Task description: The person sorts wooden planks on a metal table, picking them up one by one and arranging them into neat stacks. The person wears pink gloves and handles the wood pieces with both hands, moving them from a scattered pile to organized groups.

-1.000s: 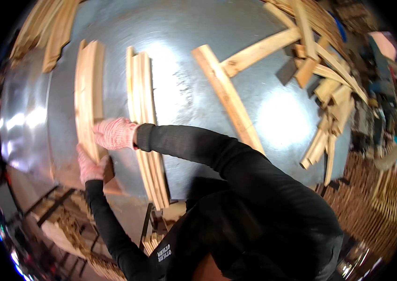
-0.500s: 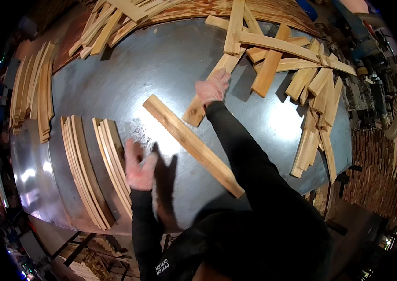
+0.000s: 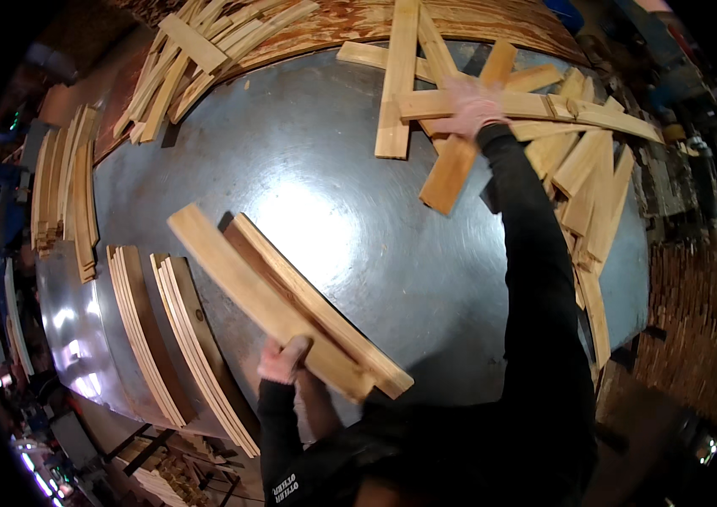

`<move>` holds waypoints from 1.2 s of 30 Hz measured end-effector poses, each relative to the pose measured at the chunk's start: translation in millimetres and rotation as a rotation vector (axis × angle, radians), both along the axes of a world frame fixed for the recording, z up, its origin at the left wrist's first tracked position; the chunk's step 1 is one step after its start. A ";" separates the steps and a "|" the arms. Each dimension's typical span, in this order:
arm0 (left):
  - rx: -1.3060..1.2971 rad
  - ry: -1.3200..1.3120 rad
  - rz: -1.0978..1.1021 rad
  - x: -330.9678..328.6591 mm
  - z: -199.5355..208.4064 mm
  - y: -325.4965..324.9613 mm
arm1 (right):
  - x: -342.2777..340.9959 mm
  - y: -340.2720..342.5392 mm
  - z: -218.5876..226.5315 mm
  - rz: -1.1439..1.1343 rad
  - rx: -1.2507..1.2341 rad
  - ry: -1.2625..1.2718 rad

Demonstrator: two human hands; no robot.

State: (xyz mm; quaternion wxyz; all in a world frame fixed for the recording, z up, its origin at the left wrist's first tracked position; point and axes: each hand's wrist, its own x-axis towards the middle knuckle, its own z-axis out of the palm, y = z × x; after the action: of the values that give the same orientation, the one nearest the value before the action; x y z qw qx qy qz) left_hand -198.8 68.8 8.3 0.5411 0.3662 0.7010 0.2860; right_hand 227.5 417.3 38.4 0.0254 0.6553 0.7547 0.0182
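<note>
My left hand grips a pale wooden board near its lower end, thumb over the top face. The board is tilted and held just above the metal table. Beside it on the right, a second wooden board lies on the tabletop, partly covered. Far off to the right, my right hand is over a crosswise board on a loose pile. That hand is blurred, so its fingers cannot be made out. An orange-toned board sticks out under it.
Two neat stacks of strips, one farther left and one nearer me, stand on the table's left. More strips lie at its far left edge. A heap of boards is at the back left. Stacked wood stands beyond the right edge.
My left hand, open before, has closed on a board and lifted it. My right hand has let go of its board and moved to the far right pile. The view has shifted.
</note>
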 end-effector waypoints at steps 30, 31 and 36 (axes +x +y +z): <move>-0.106 -1.067 0.111 112.7 -4.7 120.9 | -127.6 -192.2 -40.7 -0.252 -1.411 2.779; -0.138 -1.044 0.177 116.5 -15.6 118.9 | -121.8 -207.5 -73.2 -0.314 -1.629 2.566; -0.262 -0.849 0.075 123.8 -27.0 90.2 | -107.4 -254.1 -50.3 -0.705 -1.221 2.401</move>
State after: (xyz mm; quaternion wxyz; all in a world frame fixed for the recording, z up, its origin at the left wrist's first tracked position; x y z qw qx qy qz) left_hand -75.0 159.0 -18.7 0.8120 0.1191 0.4600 0.3390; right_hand 120.1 163.3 -11.9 -0.3486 0.3091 0.0004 -0.8848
